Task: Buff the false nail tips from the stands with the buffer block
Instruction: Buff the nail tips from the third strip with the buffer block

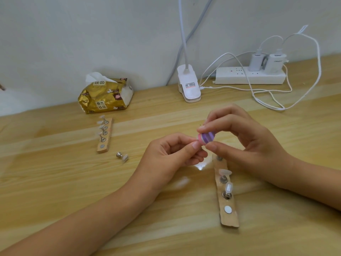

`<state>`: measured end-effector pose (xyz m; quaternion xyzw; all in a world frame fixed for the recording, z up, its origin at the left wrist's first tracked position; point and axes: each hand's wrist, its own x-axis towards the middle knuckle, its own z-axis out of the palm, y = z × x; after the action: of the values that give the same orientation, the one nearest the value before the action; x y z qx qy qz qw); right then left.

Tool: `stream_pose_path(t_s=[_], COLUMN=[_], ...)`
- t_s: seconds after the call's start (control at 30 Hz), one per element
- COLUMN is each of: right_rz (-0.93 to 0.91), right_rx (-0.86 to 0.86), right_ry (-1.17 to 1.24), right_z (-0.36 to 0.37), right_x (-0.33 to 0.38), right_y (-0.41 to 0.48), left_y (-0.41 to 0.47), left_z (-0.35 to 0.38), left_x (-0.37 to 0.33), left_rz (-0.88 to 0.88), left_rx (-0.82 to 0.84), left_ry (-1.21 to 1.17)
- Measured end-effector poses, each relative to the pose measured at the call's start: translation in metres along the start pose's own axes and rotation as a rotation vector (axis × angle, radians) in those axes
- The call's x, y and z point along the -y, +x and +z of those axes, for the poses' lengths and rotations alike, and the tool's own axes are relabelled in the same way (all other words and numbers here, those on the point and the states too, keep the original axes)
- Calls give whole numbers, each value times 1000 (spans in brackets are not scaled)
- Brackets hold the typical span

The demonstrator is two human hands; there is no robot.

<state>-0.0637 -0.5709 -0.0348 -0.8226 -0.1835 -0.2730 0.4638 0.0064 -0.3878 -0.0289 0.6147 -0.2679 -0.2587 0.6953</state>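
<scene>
My right hand pinches a small purple and pink buffer block between thumb and forefinger above the table. My left hand is closed on something small pressed against the block's left end; the item itself is hidden by my fingers. Below my right hand lies a wooden stand with two clear nail tips on metal pegs and a bare magnet disc. A second wooden stand at the left carries several nail tips. One loose peg with a tip lies on the table beside it.
A gold tissue pack sits at the back left. A white clip lamp base stands at the back centre. A power strip with two chargers and looping white cables occupies the back right by the wall.
</scene>
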Motion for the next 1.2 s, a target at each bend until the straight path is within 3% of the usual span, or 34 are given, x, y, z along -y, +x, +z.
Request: stream_pose_path(t_s=[0.1, 0.2, 0.33, 0.53, 0.7, 1.2], right_rz=[71, -21, 93, 97, -14, 0], right_rx=[-32, 15, -21, -48, 25, 4], right_ry=[53, -18, 47, 60, -4, -36], right_z=[-1, 0, -1, -3, 0, 1], right_x=[0, 1, -1, -3, 1, -1], right_y=[1, -1, 0, 1, -2, -1], left_y=[0, 0, -2, -2, -2, 1], left_z=[0, 0, -1, 1, 0, 1], left_x=[0, 0, 1, 0, 0, 1], left_rz=[-3, 12, 14, 21, 27, 20], left_rx=[-6, 9, 27, 44, 66, 37], left_ry=[-3, -4, 13, 22, 19, 15])
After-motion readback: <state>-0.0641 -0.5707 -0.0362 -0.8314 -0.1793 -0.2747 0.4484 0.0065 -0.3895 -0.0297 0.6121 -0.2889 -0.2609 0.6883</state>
